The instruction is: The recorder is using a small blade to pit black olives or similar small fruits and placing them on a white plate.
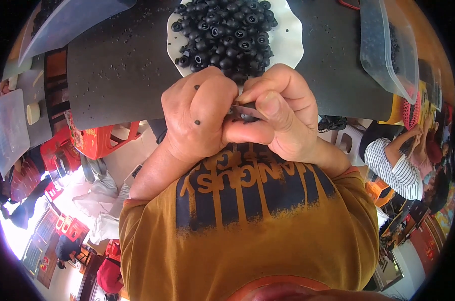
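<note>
Two bare hands meet over the near edge of the dark table (127, 95), the left hand (200, 113) with its fingers curled in and its thumb reaching right, the right hand (290, 110) bent round so its thumb and forefinger almost close the small gap between the hands. In that gap sit a short metal blade (248, 111) and, just on its near side, a small black piece (249, 119); which hand grips which is hidden by the knuckles, so how firmly either set of fingers is closed can't be made out. The step looks like trimming, and the best way is probably to pin the piece tightly, rest thumb against thumb for steadiness, and take thin shavings with short strokes. Both thumbs lie close to the metal (the right one seems to overlap it), so the edge should be angled past the skin and the pressure kept light. Black specks (197, 122) on the left hand would be better brushed off. A white plate (294, 40) just beyond holds a heap of rounded black pieces (227, 42), handy for reaching, while dark crumbs (127, 51) litter the table to its left.
</note>
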The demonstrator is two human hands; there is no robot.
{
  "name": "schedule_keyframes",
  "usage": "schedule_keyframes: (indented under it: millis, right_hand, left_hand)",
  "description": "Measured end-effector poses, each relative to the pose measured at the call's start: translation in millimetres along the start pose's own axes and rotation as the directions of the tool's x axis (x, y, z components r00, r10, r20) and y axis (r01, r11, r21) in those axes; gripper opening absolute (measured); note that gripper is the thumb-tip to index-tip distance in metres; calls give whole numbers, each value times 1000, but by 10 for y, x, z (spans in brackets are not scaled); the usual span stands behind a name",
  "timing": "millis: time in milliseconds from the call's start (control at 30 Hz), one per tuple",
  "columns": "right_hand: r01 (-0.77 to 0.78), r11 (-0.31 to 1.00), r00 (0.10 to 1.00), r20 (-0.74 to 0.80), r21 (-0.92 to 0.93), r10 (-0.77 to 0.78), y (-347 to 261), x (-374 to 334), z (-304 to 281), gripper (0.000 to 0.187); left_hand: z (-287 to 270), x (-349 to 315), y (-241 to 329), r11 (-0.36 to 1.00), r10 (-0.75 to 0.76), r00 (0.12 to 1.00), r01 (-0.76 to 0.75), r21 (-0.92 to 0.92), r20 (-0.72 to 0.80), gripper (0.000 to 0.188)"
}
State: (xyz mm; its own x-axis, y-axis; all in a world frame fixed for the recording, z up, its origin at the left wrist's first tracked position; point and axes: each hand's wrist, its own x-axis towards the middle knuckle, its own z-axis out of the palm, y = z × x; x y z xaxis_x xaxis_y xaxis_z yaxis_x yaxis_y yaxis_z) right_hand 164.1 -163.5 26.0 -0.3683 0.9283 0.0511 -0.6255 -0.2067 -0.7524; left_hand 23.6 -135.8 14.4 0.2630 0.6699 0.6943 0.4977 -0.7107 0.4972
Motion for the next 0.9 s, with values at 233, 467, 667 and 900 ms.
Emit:
schedule_keyframes:
  millis: [233,467,667,900]
  right_hand:
    - [-12,1000,999,35,-10,12,21,-19,-41,15]
    - [-38,999,999,34,11,37,58,-11,-35,15]
    - [-26,997,999,34,68,23,2,-1,-64,16]
    - [334,453,709,-96,-827,-699,-454,26,-449,15]
  left_hand:
    - [8,-57,-6,996,64,998,-64,62,-12,39]
    - [-15,-116,-57,993,95,995,-92,78,-33,39]
    - [-93,-79,52,990,50,991,-66,122,124,39]
    - [-139,-80,-43,998,-19,986,9,59,168,55]
